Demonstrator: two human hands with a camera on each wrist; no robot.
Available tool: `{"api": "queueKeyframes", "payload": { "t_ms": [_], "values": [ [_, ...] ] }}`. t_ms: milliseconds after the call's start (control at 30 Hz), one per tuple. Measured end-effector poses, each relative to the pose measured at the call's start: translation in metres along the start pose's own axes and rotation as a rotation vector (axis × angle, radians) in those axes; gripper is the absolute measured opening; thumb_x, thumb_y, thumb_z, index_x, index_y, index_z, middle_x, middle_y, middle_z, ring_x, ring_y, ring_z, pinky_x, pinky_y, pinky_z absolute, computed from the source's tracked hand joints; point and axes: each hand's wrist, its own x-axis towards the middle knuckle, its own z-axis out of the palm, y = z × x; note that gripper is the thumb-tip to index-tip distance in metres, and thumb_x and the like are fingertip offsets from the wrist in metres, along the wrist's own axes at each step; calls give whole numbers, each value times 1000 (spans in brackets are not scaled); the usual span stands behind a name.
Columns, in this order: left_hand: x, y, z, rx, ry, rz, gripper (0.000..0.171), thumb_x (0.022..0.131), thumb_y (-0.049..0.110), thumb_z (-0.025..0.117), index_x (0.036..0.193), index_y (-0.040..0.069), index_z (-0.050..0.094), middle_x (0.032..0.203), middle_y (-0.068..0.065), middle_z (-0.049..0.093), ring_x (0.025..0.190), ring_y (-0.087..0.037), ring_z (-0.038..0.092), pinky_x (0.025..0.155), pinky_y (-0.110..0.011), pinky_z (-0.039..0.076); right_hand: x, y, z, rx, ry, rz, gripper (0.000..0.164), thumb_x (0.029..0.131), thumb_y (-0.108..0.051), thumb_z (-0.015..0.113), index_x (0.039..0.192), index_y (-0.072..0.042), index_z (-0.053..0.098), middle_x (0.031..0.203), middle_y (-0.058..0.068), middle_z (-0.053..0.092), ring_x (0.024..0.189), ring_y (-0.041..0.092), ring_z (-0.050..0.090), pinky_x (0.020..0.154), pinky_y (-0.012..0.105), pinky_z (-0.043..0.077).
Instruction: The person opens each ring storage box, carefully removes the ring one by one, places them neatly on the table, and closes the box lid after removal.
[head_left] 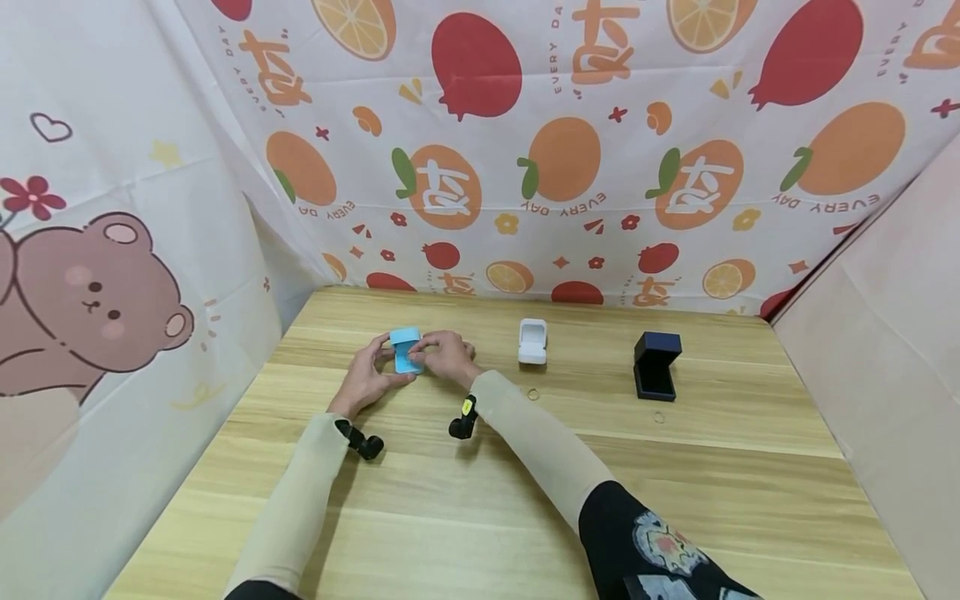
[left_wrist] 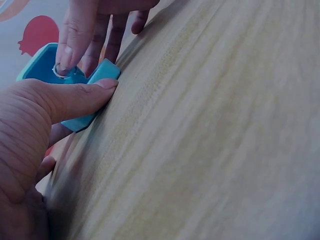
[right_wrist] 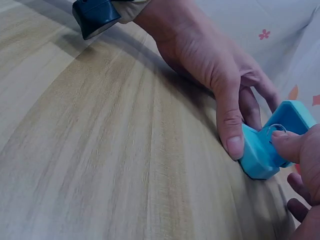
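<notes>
A light-blue ring box [head_left: 405, 336] stands on the table with its lid raised. My left hand [head_left: 363, 382] holds the base of the box, thumb along its front side and fingers behind it. My right hand [head_left: 447, 357] reaches in from the other side and pinches a thin silvery ring [left_wrist: 58, 73] between thumb and finger. In the right wrist view the ring [right_wrist: 276, 126] shows as an upright loop at the fingertip, inside the opened box over its base. The lower part of the ring is hidden by the fingers.
To the right stand an opened white ring box [head_left: 533, 331] and an opened dark navy ring box [head_left: 656, 367]. One gold-toned ring [head_left: 532, 394] lies before the white box, and a thin ring [head_left: 659, 417] lies before the navy one. A fruit-print cloth [head_left: 555, 242] hangs behind the table.
</notes>
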Motion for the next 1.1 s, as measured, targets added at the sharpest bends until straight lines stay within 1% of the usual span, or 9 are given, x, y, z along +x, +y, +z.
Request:
{"api": "queueKeyframes", "payload": {
  "t_ms": [267, 500, 767, 933, 1100],
  "values": [
    [-1, 0, 0, 5, -11, -15, 98, 86, 22, 83, 162, 15, 22, 150, -24, 52, 146, -42, 42, 122, -63, 24, 0, 0, -2, 14, -10, 16, 10, 92, -32, 75, 94, -26, 83, 140, -5, 66, 137, 22, 53, 112, 54, 21],
    [0, 0, -1, 0, -9, -37, 98, 85, 23, 84, 162, 17, 23, 151, -22, 52, 147, -40, 41, 123, -61, 23, 1, 0, -4, 36, -6, 7, 11, 92, -32, 76, 94, -24, 83, 144, -1, 63, 140, 26, 50, 112, 58, 21],
    [-1, 1, -1, -24, -13, -47, 98, 85, 22, 84, 162, 18, 23, 152, -21, 51, 147, -40, 42, 123, -61, 25, 2, -1, -7, 22, 6, 26, 11, 92, -36, 76, 93, -28, 83, 143, -3, 65, 138, 22, 53, 111, 57, 25],
    [-1, -1, 0, -31, -16, -46, 98, 86, 22, 83, 162, 18, 23, 152, -21, 51, 148, -40, 40, 123, -62, 24, 1, -2, -10, 16, 11, 29, 12, 91, -36, 76, 94, -27, 83, 142, -5, 65, 137, 21, 54, 110, 58, 26],
    [1, -1, -1, -28, -12, -32, 98, 85, 23, 83, 162, 17, 23, 152, -21, 52, 148, -39, 41, 123, -61, 25, 3, -1, -12, 41, 11, 10, 12, 92, -35, 76, 95, -26, 83, 142, -1, 65, 137, 22, 54, 110, 61, 25]
  ]
}}
